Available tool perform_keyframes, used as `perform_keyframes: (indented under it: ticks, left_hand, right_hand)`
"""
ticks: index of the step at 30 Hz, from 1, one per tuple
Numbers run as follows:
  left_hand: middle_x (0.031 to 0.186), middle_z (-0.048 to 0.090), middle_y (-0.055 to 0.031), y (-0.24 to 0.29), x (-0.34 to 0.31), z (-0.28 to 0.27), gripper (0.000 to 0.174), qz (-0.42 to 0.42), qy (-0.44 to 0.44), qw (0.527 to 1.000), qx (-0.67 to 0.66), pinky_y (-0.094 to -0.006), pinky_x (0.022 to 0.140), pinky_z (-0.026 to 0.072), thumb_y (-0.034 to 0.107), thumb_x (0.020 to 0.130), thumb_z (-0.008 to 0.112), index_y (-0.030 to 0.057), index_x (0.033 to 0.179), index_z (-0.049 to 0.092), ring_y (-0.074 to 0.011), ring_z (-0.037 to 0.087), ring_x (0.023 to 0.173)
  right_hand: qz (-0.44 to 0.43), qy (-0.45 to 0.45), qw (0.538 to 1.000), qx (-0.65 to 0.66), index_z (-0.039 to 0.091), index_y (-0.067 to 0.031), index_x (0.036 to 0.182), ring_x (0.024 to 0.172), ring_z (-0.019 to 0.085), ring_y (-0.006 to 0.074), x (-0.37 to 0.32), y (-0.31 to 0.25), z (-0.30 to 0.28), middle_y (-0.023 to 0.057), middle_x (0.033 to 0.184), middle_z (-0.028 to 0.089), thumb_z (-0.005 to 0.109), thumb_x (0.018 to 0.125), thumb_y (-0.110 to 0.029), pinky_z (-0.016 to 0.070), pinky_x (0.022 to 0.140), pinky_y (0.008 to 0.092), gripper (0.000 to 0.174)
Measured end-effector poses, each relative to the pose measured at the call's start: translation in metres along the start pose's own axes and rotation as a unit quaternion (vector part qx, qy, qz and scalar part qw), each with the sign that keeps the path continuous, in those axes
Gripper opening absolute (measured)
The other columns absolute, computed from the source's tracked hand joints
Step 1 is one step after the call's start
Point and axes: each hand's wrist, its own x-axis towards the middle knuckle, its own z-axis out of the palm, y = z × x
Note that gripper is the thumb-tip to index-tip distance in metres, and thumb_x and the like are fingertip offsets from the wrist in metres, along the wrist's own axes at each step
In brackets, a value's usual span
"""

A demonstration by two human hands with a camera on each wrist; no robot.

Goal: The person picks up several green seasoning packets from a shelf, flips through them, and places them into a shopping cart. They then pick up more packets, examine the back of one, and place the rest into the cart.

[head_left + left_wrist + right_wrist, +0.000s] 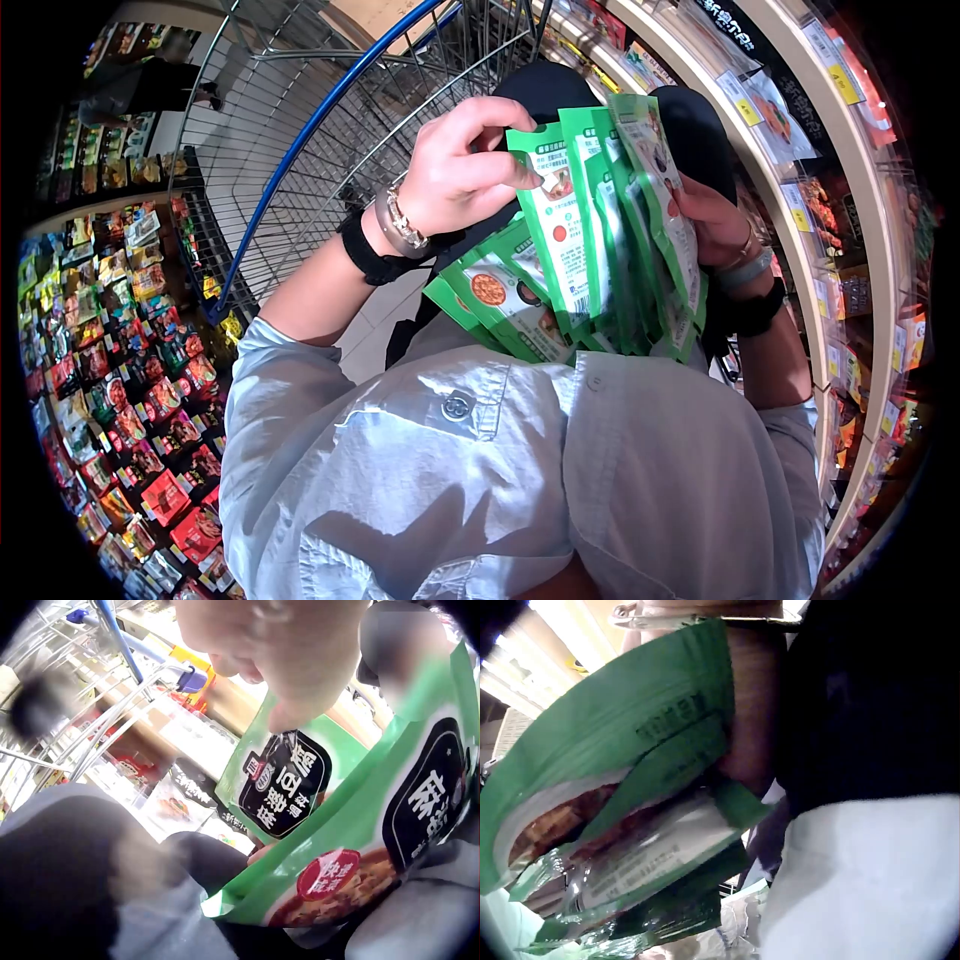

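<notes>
Several green mapo tofu seasoning packets (580, 230) stand fanned out over the person's lap. The right hand (715, 225) grips the bunch from its right side, its fingers partly hidden behind the packets. At the upper left edge of one packet, the left hand (465, 165) pinches with bent fingers, one fingertip on the printed face. In the left wrist view, a packet front (330, 877) shows a dish picture and a black label; a second packet (285, 780) stands behind, under the left fingers. The right wrist view shows green packets (652, 712) overlapping in front of the right hand.
A wire shopping cart (310, 130) with a blue handle stands ahead to the left. Shelves (800, 190) with price tags and packaged goods curve along the right side. Many colourful packets (130, 370) fill a rack at the left. Another person (150, 85) is farther off.
</notes>
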Motion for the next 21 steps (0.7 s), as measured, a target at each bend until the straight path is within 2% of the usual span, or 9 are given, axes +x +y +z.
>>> perform_keyframes:
  ticks: [5,8,10,11,12,14,15,20,21]
  left_hand:
    - [0.096,0.049,-0.0065,0.0,0.0,-0.002,0.016,0.017,-0.012,1.0,0.012,-0.0212,0.052,0.0359,0.004,0.06,0.073,0.0089,0.069,0.06,-0.0107,0.044,0.068]
    - [0.096,0.044,-0.0074,-0.001,0.001,0.001,0.031,-0.053,0.082,0.994,-0.039,-0.0214,0.057,0.0372,0.002,0.068,0.068,0.0068,0.087,0.044,-0.0106,0.042,0.067]
    - [0.096,0.044,-0.0068,0.003,0.001,-0.007,0.036,-0.198,0.015,0.965,-0.17,-0.0213,0.061,0.0371,0.0,0.068,0.067,0.0065,0.093,0.042,-0.0101,0.041,0.069]
    - [0.093,0.044,-0.0045,0.001,0.004,-0.014,0.033,-0.235,-0.107,0.933,-0.251,-0.0223,0.064,0.0369,0.004,0.068,0.068,0.0067,0.091,0.045,-0.0096,0.04,0.071]
    - [0.091,0.048,-0.004,0.002,0.012,-0.025,0.032,-0.219,-0.263,0.907,-0.244,-0.0255,0.069,0.0386,0.01,0.066,0.071,0.0062,0.09,0.051,-0.0123,0.045,0.076]
    - [0.09,0.052,-0.0057,0.005,0.016,-0.026,0.032,-0.135,-0.375,0.859,-0.321,-0.0287,0.073,0.0399,0.016,0.064,0.072,0.0055,0.09,0.055,-0.0175,0.05,0.084]
    - [0.091,0.054,-0.0073,0.006,0.014,-0.023,0.033,-0.128,-0.396,0.853,-0.316,-0.0318,0.074,0.0415,0.015,0.062,0.072,0.007,0.091,0.057,-0.023,0.052,0.089]
    - [0.083,0.054,-0.0022,0.014,0.012,-0.018,0.021,-0.088,-0.382,0.907,-0.153,-0.0329,0.064,0.0442,0.011,0.06,0.067,0.0107,0.079,0.059,-0.0222,0.052,0.077]
    - [0.08,0.053,-0.0015,0.014,0.012,-0.018,0.016,-0.037,-0.353,0.93,-0.092,-0.0317,0.06,0.0436,0.01,0.061,0.065,0.0101,0.075,0.058,-0.0203,0.052,0.074]
  right_hand:
    - [-0.002,0.021,1.0,0.001,0.027,-0.0002,0.129,0.102,0.053,0.0183,-0.002,0.0,0.002,0.0105,0.119,0.049,0.057,0.081,-0.021,0.0419,0.088,0.0306,0.06]
    - [-0.007,0.016,1.0,-0.015,0.029,-0.0002,0.128,0.101,0.054,0.0184,-0.007,-0.004,0.004,0.0104,0.118,0.05,0.057,0.081,-0.021,0.0424,0.087,0.0307,0.059]
    - [-0.007,0.016,1.0,-0.023,0.03,-0.0001,0.128,0.1,0.054,0.0185,-0.014,-0.011,0.006,0.0104,0.117,0.051,0.057,0.081,-0.022,0.0427,0.087,0.0307,0.059]
    - [-0.012,0.044,0.998,-0.046,0.031,0.0003,0.127,0.1,0.054,0.0183,-0.019,-0.016,0.006,0.0106,0.116,0.051,0.058,0.08,-0.022,0.0428,0.086,0.0305,0.059]
    - [-0.017,0.071,0.995,-0.069,0.032,0.0007,0.127,0.099,0.055,0.0181,-0.023,-0.02,0.003,0.0107,0.116,0.051,0.059,0.079,-0.022,0.0429,0.086,0.0302,0.06]
    - [-0.011,0.096,0.994,-0.059,0.031,0.0033,0.127,0.098,0.055,0.0182,-0.026,-0.025,-0.01,0.0115,0.115,0.052,0.061,0.075,-0.023,0.0427,0.086,0.0301,0.065]
    - [0.013,0.089,0.994,-0.062,0.03,0.0035,0.127,0.098,0.055,0.0186,-0.029,-0.031,-0.009,0.0115,0.115,0.052,0.061,0.076,-0.022,0.0426,0.086,0.0304,0.065]
    - [0.063,0.097,0.991,-0.066,0.029,0.0022,0.128,0.098,0.055,0.0187,-0.027,-0.031,0.007,0.0113,0.115,0.052,0.06,0.077,-0.021,0.0429,0.085,0.0305,0.064]
    - [0.062,0.11,0.988,-0.088,0.03,0.0013,0.128,0.098,0.055,0.0184,-0.027,-0.03,0.009,0.0111,0.115,0.052,0.059,0.077,-0.02,0.0429,0.085,0.0304,0.063]
